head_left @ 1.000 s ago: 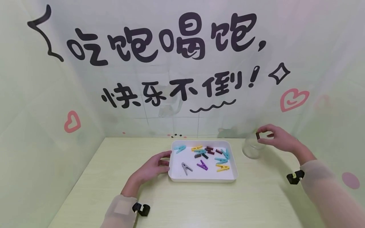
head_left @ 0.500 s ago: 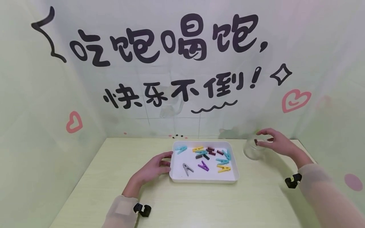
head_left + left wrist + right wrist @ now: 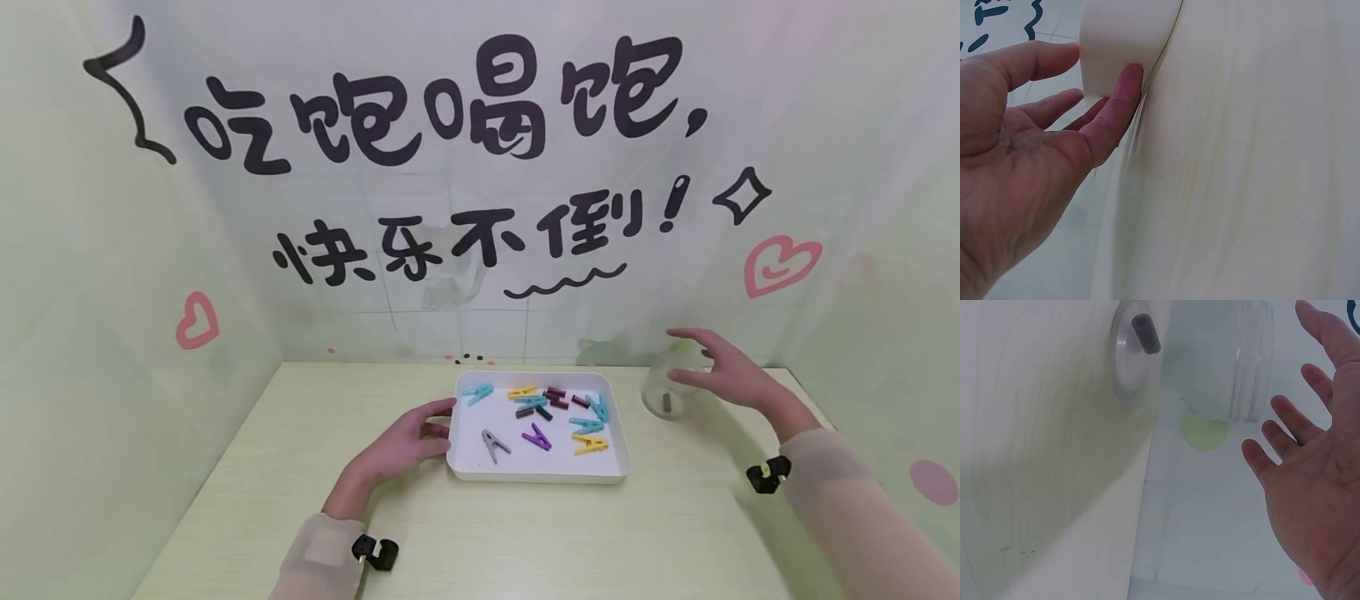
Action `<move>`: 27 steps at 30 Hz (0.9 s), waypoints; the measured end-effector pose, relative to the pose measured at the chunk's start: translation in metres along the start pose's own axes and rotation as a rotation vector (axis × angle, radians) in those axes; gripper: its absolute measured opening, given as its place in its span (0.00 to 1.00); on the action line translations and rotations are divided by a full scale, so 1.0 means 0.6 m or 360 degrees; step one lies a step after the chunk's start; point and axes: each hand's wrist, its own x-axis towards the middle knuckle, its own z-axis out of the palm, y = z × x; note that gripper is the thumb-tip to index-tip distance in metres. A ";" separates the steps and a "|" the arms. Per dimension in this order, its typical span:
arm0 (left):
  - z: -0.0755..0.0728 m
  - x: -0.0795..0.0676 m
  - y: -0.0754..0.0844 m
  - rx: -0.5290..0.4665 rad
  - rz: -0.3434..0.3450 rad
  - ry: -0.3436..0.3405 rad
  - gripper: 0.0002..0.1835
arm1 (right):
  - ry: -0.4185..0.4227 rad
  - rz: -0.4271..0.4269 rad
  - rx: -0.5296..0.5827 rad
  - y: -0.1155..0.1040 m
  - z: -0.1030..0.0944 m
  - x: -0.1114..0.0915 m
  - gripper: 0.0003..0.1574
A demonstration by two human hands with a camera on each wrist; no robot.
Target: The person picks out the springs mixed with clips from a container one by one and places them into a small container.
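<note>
My left hand [image 3: 405,442] rests its fingertips against the left outer wall of a white tray [image 3: 540,478]; in the left wrist view, thumb and fingers touch the tray wall [image 3: 1116,31] without curling round it. Over the mouth of a clear jar [image 3: 654,382], my right hand [image 3: 738,375] holds nothing, its thumb and fingers spread. A small dark spring [image 3: 1146,334] with a ridged surface is in the bottom of the jar. In the tray lie several plastic clothes pegs, among them a purple peg [image 3: 537,437] and a grey peg [image 3: 495,446], plus several dark springs [image 3: 558,403].
The pale wooden table [image 3: 525,542] reaches back to a printed curtain [image 3: 337,325] with black lettering. Curtains also hang at both sides. The jar stands to the right of the tray, near the table's back edge.
My right hand lowered a dark spring to the jar and let it go; it now lies at the bottom. The fingers have spread apart. My left hand has kept its place at the tray.
</note>
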 end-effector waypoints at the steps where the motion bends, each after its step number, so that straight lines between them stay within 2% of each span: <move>1: 0.000 0.000 0.000 -0.0001 0.0001 -0.0001 0.37 | -0.0003 -0.0004 -0.0009 -0.004 0.001 0.002 0.47; 5: 0.000 0.000 0.001 -0.0001 0.0004 -0.0001 0.37 | -0.0020 -0.0009 -0.0042 -0.021 0.007 0.012 0.46; 15: 0.000 0.000 0.001 0.0012 -0.0009 0.0012 0.37 | -0.0065 -0.0124 -0.0087 -0.053 0.034 0.041 0.42; 22: 0.001 -0.002 0.004 0.0020 -0.0016 0.0023 0.37 | -0.0122 -0.0152 -0.0116 -0.079 0.062 0.061 0.40; 27: 0.000 -0.002 0.003 0.0033 -0.0024 0.0031 0.37 | -0.0169 -0.0157 -0.0130 -0.092 0.085 0.073 0.34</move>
